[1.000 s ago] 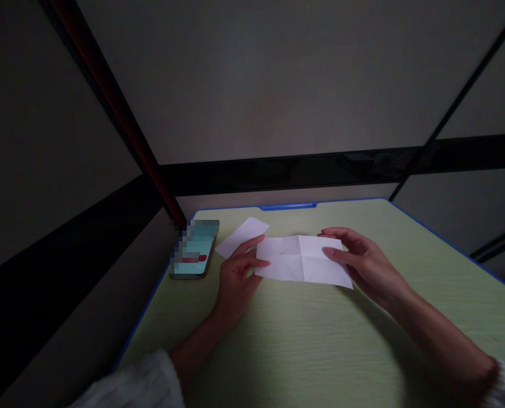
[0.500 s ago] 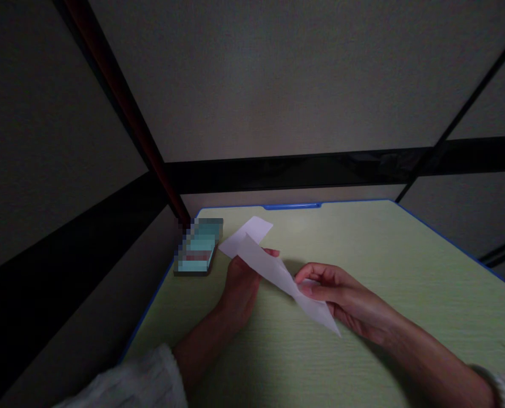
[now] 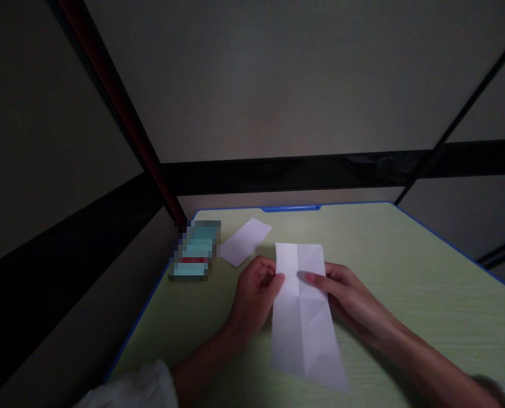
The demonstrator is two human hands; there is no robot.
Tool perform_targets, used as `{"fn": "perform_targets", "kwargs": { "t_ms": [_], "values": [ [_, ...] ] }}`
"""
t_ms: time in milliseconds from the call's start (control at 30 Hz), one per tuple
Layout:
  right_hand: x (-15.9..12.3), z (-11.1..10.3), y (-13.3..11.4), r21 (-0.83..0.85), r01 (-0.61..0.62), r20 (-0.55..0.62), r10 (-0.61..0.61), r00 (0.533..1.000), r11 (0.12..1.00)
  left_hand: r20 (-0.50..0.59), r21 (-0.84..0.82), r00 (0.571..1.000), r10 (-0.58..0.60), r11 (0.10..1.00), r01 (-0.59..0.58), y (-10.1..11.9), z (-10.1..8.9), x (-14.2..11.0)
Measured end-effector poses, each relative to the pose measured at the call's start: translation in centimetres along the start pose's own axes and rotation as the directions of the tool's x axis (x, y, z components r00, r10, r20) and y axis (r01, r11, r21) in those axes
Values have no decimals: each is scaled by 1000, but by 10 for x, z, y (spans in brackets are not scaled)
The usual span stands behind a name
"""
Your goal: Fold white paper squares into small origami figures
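Between my hands is a white sheet of paper [image 3: 297, 323], held up over the table with creases running down and across it. My left hand [image 3: 256, 289] pinches its left edge, thumb in front and fingers curled behind. On the opposite edge, my right hand [image 3: 349, 297] grips the sheet, its thumb lying on the front face and its other fingers partly hidden behind. A second piece of white paper [image 3: 246, 242] lies flat on the table, beyond my left hand.
The light wood-grain table [image 3: 405, 272] has a blue rim and a blue handle-like strip [image 3: 291, 208] at its far edge. At the left edge lies a pixelated, phone-like object [image 3: 196, 249]. Grey panels with a dark band [image 3: 235, 177] stand behind.
The held paper has turned from slanted and nearly edge-on to upright, its creased face now toward me. My left hand has shifted its hold to the left edge.
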State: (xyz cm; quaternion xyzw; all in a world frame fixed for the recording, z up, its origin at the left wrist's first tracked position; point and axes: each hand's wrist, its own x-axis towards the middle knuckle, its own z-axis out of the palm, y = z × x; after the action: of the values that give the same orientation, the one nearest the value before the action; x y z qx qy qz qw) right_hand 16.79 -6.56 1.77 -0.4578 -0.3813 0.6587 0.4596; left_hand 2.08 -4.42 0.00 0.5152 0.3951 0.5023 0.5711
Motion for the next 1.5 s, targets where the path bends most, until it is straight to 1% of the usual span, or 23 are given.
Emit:
{"fn": "perform_targets", "kwargs": {
  "t_ms": [67,133,233,433,567,700,833,933,1033,1133,1233,1333,1500],
  "values": [
    [2,-1,3,-53,28,-40,-30,999,998,22,36,1000,-3,999,2,-1,3,-3],
    [2,0,5,-72,37,-75,-42,996,997,40,39,999,-38,999,36,-1,5,-5],
    [2,2,5,-89,32,-99,-41,994,996,27,24,996,-81,996,81,0,7,-6],
    [3,4,6,-83,10,-97,-18,995,996,5,22,996,-94,995,94,0,6,-6],
    [4,1,9,-95,38,-93,-47,995,995,0,23,993,-120,992,120,0,5,-6],
    [5,-1,10,-91,43,-101,-53,993,995,-3,11,997,-82,997,82,0,5,-5],
    [5,1,9,-80,48,-78,-54,995,996,-24,15,986,-165,986,165,-1,5,-3],
    [5,1,9,-106,53,-84,-62,995,993,-43,30,981,-188,982,189,-2,4,-2],
    [5,1,10,-102,53,-87,-62,994,993,-20,17,978,-210,978,210,0,4,-3],
    [5,1,11,-66,58,-99,-64,993,996,32,-9,973,-227,974,228,4,4,-6],
    [5,0,12,-44,72,-136,-77,988,996,64,-33,976,-208,977,210,6,3,-7],
    [6,0,11,-35,89,-137,-93,986,995,52,-32,984,-170,985,172,3,2,-6],
    [6,0,11,-36,83,-99,-86,991,996,37,52,999,-11,999,9,0,-1,-3]
  ]
}}
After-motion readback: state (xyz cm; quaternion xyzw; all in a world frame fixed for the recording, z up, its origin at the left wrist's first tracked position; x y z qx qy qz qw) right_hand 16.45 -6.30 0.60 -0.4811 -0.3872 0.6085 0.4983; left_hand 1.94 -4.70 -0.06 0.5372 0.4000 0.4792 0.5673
